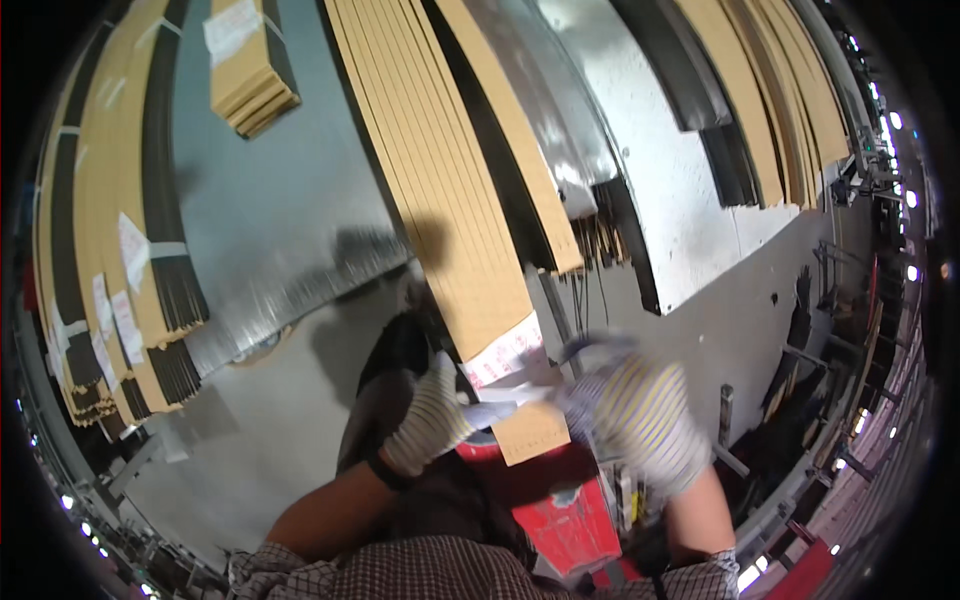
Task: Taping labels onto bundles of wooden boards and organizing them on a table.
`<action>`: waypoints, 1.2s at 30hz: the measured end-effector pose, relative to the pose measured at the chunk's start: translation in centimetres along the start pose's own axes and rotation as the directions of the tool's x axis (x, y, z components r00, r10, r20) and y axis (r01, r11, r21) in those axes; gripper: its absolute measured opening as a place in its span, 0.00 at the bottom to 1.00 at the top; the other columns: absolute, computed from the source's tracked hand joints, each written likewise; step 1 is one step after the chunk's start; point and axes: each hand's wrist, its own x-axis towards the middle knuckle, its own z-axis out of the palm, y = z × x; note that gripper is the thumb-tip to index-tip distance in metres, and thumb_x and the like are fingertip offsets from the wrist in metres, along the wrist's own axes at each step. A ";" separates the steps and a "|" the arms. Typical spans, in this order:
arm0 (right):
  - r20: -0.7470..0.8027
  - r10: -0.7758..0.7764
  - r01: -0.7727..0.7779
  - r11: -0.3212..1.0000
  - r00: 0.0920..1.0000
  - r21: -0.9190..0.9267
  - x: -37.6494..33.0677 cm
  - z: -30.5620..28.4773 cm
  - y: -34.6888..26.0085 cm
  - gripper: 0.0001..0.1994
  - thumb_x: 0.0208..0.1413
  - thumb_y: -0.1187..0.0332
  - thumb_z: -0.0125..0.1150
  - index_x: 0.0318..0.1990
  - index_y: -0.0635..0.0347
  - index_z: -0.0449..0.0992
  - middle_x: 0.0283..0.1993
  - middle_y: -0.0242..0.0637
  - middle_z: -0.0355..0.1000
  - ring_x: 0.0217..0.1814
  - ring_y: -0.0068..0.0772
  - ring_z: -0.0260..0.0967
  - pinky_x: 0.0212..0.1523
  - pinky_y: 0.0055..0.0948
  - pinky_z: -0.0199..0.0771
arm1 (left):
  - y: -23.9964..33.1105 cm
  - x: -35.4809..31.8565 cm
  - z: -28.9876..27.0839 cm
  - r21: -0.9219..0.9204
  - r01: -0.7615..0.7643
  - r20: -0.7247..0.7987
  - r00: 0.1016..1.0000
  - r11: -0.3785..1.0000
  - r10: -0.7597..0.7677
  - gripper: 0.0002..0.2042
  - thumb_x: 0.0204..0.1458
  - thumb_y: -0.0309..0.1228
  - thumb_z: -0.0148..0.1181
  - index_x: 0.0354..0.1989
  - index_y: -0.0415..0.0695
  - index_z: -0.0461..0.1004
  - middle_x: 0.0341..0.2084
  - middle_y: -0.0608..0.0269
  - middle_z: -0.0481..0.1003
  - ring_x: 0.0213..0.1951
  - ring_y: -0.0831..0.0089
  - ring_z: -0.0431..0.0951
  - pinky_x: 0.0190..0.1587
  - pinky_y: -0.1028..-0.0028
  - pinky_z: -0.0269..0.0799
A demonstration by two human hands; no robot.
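A bundle of long tan strips (450, 200) runs from the far edge toward me, its near end reaching past the table over my lap. Around that end lies a white paper label (505, 350) with red print, and a narrow white band (500, 394) crosses just below it. My left hand (432, 425), in a striped knit glove, is closed at the bundle's left side, its fingertips on the band. On the other side my right hand (645, 415), gloved alike, is blurred by motion close to the bundle; its fingers and anything in them cannot be made out.
Banded stacks of tan and dark strips (165, 250) lie at the left. A short bundle (250, 70) rests on the grey metal table (270, 190). More strips (780, 110) lie at the right on a pale sheet (690, 220). Below my hands stands a red box-like object (570, 525).
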 end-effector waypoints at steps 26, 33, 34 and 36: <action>0.214 0.381 -0.426 0.871 0.900 0.243 1.4 1.6 3.3 0.32 0.65 0.49 0.49 0.60 0.74 0.67 0.48 0.60 0.74 0.45 0.57 0.76 0.49 0.40 0.78 | 4.5 0.2 1.0 -0.319 -0.148 -0.248 0.966 0.936 0.068 0.26 0.57 0.27 0.65 0.63 0.41 0.63 0.50 0.64 0.74 0.48 0.76 0.75 0.52 0.72 0.73; 0.195 -0.385 0.323 0.902 0.902 0.288 0.6 -0.4 -0.1 0.13 0.61 0.60 0.60 0.41 0.62 0.80 0.23 0.33 0.73 0.29 0.30 0.72 0.51 0.34 0.78 | 3.8 -8.6 -3.6 -0.031 0.087 -0.075 0.993 0.996 -0.089 0.04 0.51 0.26 0.68 0.28 0.41 0.79 0.32 0.63 0.81 0.37 0.77 0.80 0.42 0.73 0.77; 0.169 -0.181 0.115 0.933 0.969 0.340 0.3 0.4 4.1 0.11 0.59 0.61 0.64 0.38 0.61 0.81 0.23 0.32 0.73 0.28 0.29 0.71 0.46 0.32 0.77 | 4.1 -6.7 -4.9 0.100 0.064 -0.185 0.982 0.993 -0.044 0.04 0.52 0.26 0.67 0.29 0.38 0.80 0.27 0.64 0.81 0.34 0.77 0.81 0.38 0.73 0.76; 0.140 0.274 -0.307 0.854 0.952 0.421 -0.3 3.2 9.8 0.09 0.54 0.62 0.72 0.32 0.59 0.82 0.25 0.28 0.74 0.28 0.28 0.69 0.36 0.28 0.74 | -0.8 -1.2 -6.2 0.404 -0.069 -0.112 0.986 0.912 0.125 0.05 0.52 0.26 0.68 0.31 0.38 0.80 0.27 0.63 0.80 0.32 0.74 0.80 0.37 0.71 0.76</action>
